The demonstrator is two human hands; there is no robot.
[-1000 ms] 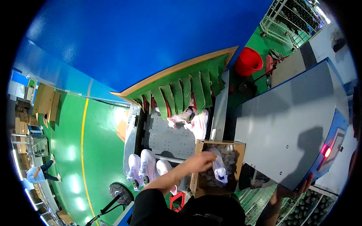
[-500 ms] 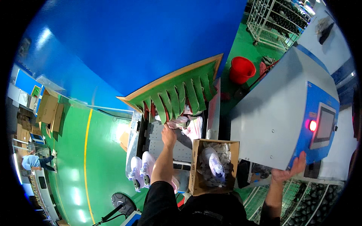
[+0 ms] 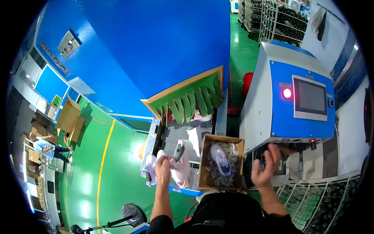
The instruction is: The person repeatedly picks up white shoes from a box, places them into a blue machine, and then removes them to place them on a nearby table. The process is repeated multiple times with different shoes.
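My left hand [image 3: 163, 167] is closed, its fingers bent against a pale pink-and-white sneaker [image 3: 181, 165] at the near end of the conveyor. A dark oval piece shows in that sneaker's opening. Just left of the hand are white-and-lavender sneakers [image 3: 149, 168], partly covered by it. Held up right of the cardboard box, my right hand [image 3: 266, 167] has its fingers apart and nothing in it. Inside the open cardboard box [image 3: 202, 163], a white-and-lavender shoe [image 3: 221, 160] lies on pale grey scraps.
Green strips [image 3: 187, 106] curtain the opening of a large blue machine [image 3: 171, 43], with pale shoes under them. A grey-and-blue control box [image 3: 282, 117] with a lit red lamp stands right. Wire racks [image 3: 300, 199] are near right. A person [image 3: 48, 148] is far left.
My left hand has come back from the strip curtain to the near end, with a pink-and-white sneaker now there. My right hand has moved left, away from the control box. The view has shifted.
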